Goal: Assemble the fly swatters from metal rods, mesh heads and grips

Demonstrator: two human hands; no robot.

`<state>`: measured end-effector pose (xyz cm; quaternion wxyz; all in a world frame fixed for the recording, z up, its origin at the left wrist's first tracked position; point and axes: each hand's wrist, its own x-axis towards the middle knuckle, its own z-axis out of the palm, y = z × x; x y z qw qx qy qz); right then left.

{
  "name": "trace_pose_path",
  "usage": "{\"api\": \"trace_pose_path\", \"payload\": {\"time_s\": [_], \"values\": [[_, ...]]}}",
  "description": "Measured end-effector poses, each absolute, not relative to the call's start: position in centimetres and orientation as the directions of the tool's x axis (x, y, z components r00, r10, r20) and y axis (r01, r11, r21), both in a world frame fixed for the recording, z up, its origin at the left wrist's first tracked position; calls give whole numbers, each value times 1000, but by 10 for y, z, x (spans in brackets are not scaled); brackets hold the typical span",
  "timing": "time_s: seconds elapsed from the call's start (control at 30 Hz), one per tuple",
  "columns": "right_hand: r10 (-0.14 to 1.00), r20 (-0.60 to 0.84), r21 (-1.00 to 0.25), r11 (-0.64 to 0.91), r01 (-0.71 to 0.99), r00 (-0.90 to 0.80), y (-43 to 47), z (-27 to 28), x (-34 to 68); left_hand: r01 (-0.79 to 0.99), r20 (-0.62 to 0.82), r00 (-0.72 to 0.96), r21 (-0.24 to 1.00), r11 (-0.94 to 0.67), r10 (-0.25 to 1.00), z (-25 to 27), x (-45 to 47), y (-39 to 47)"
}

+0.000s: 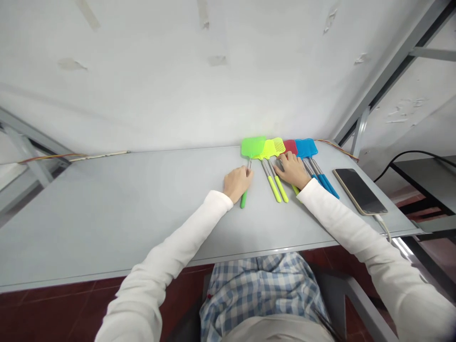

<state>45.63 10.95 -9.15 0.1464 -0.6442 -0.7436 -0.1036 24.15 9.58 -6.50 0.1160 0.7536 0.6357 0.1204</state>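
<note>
Several fly swatters lie in an overlapping row near the back edge of the grey table. My left hand (238, 183) is closed around the thin metal shaft of the green fly swatter (253, 147), whose green handle comes out below my fist. To its right are yellow-green fly swatters (275, 148) with metal shafts. My right hand (292, 170) lies palm down over the row, thumb and fingers apart, at the lower edge of the red fly swatter (290, 146); it partly hides the shafts there. A yellow-green handle shows beneath that wrist. Blue fly swatters (307, 147) lie furthest right.
A phone (359, 191) with a white cable (383, 223) lies at the table's right end. The table (117, 213) stands against a white wall (160, 85). Grey metal frames (383, 71) rise at both sides, and thin wires (338, 148) run along the back corners.
</note>
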Motion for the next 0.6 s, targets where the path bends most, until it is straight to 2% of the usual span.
{"api": "trace_pose_path", "payload": {"time_s": [0.13,0.27,0.5,0.6], "values": [[954,282,14,105,994,-105,106,-88,452,963,22,162,214,-163,986,-61,256,98],[965,243,-26,104,994,-95,106,-85,452,972,-22,170,169,-163,985,-59,271,104],[964,267,-269,90,959,-16,112,-72,461,916,-12,256,321,-239,967,-63,277,115],[941,328,-251,0,968,85,115,-64,479,889,14,313,347,-298,950,-66,272,115]]}}
